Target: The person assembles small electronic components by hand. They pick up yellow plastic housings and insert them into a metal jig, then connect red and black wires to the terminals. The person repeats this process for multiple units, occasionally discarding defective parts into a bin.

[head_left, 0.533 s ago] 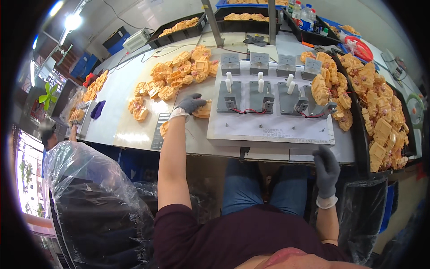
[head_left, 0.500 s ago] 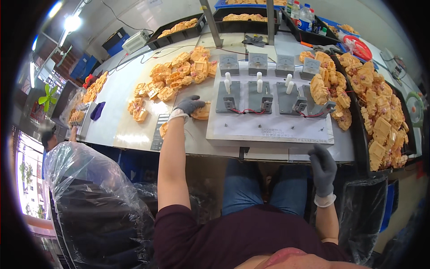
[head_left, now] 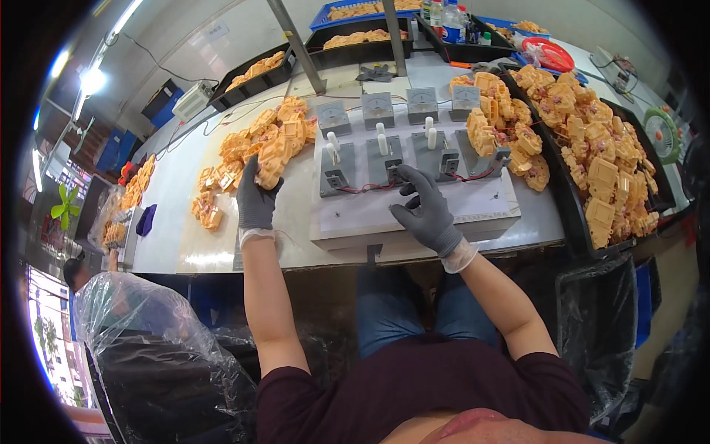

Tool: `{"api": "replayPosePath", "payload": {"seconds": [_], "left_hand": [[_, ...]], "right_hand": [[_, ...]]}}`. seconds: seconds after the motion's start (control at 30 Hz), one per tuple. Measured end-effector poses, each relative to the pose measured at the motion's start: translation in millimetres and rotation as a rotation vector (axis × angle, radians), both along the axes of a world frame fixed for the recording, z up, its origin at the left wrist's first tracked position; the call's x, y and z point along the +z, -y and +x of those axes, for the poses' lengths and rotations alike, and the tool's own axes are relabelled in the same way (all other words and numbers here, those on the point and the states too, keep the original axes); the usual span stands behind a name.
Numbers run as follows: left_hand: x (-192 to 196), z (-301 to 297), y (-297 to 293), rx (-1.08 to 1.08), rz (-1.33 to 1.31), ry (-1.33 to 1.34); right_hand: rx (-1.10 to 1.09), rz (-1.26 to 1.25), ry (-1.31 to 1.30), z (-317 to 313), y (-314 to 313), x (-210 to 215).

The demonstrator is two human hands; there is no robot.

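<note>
In a grey glove, my left hand [head_left: 257, 201] is closed on an orange molded plastic part [head_left: 272, 161], which it holds up in front of the orange pile [head_left: 240, 144]. My right hand [head_left: 427, 214], gloved too, hovers over the front of the white test fixture [head_left: 355, 226] with thumb and fingers apart and nothing between them. Along the fixture stand several grey stations with white pegs [head_left: 381, 140] and red wires. Behind them is a row of small grey meters [head_left: 378, 109]. Another orange part [head_left: 484, 137] rests on the rightmost station.
At the right stands a black bin [head_left: 573, 214] heaped with orange parts. Black trays [head_left: 325, 58] of parts line the back, near two metal posts [head_left: 296, 44]. Bottles [head_left: 452, 26] stand in a tray beside a red basket [head_left: 549, 55]. A person [head_left: 78, 272] sits at the far left.
My left hand has lifted an orange part off the table. From beside the fixture's right front, my right hand has come up and left over it. The view has shifted a little.
</note>
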State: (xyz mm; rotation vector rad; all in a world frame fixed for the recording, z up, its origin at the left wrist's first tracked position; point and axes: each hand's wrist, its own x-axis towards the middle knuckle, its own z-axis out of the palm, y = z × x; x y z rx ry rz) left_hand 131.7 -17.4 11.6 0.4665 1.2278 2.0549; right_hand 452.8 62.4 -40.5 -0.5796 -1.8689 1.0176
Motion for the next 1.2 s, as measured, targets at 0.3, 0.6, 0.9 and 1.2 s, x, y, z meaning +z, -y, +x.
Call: {"api": "replayPosePath", "payload": {"seconds": [0.3, 0.6, 0.9, 1.2], "left_hand": [[28.1, 120.8, -108.4, 0.145, -0.024, -1.315], [29.0, 150.6, -123.6, -0.176, -0.427, -1.564], [10.9, 141.8, -123.9, -0.497, -0.602, -1.518], [-13.0, 190.3, -39.5, 0.2, 0.093, -1.082]], "right_hand": [[0.083, -0.265, -0.157, 4.0, -11.5, -8.1], [0.333, -0.412, -0.146, 12.2, -14.9, 1.5], [0.556, -0.613, -0.196, 18.0, -28.2, -3.6], [-0.01, -0.064, 0.443, -11.0, -13.1, 5.7]]}}
